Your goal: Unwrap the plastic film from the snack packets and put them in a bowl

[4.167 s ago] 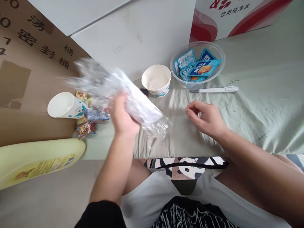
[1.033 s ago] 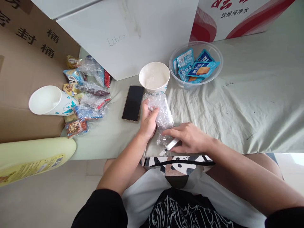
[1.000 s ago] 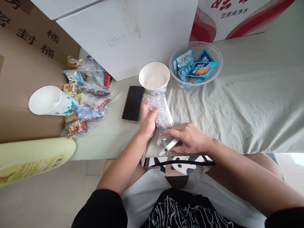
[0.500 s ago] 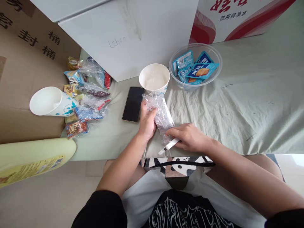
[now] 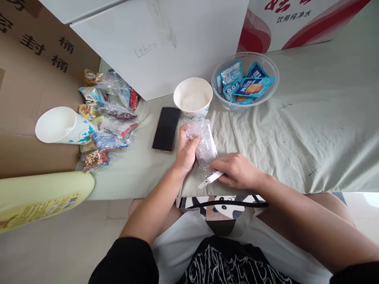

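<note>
My left hand (image 5: 187,154) is closed around the upper left side of a flat, pale package in crinkled clear plastic wrap (image 5: 204,148), thumb on top. At the package's lower end is my right hand (image 5: 237,170), its fingers closed on a slim white utility knife (image 5: 213,178) whose tip points down and left. The right fingertips also touch the plastic. What lies inside the wrap cannot be made out. Just beyond the package stands a white paper bowl (image 5: 193,98) with some clear plastic in it. A black phone (image 5: 166,129) lies flat to the left of my left hand.
At the back, a clear round tub (image 5: 275,85) holds several blue snack packets (image 5: 251,87). Wrapped snacks (image 5: 111,112) are piled on the left beside a tipped paper cup (image 5: 63,125). White boxes (image 5: 192,43) and a brown carton (image 5: 35,90) border the cloth-covered table (image 5: 310,130).
The package has turned slightly, showing more of its flat face. My left hand has shifted a little to the right and toward me. The right hand keeps its grip on the knife.
</note>
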Motion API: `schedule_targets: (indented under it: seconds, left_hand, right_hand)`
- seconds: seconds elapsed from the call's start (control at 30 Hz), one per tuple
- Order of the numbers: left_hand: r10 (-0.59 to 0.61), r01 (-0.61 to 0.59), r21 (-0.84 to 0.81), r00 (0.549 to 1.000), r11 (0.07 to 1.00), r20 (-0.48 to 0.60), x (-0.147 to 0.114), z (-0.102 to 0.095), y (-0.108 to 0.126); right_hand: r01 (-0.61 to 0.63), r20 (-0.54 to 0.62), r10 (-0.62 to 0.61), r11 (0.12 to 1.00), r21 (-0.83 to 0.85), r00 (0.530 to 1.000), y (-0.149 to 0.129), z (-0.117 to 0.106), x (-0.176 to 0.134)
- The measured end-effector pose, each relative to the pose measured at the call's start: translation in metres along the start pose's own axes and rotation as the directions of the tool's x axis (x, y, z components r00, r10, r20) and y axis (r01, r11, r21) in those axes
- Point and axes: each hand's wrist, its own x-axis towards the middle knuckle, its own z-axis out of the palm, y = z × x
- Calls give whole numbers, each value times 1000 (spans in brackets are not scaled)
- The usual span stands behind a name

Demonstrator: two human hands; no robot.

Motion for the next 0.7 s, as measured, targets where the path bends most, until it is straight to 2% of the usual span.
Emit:
schedule_targets:
  seconds: [0.47,0.6,0.7]
  left_hand:
    - [-20,19,15,1000,1000,19,-1,0,2]
    - [42,-45,73,998,996,44,-1,0,-1]
    - [79,-99,158,989,982,127,-6,0,-2]
  right_hand:
    - [-20,-43,18,999,-38,999,-1,-2,0]
    - [-132,-153,119,988,-78,981,-2,-1,1]
    - [-243,-298,225,970,-21,928,-3,0,2]
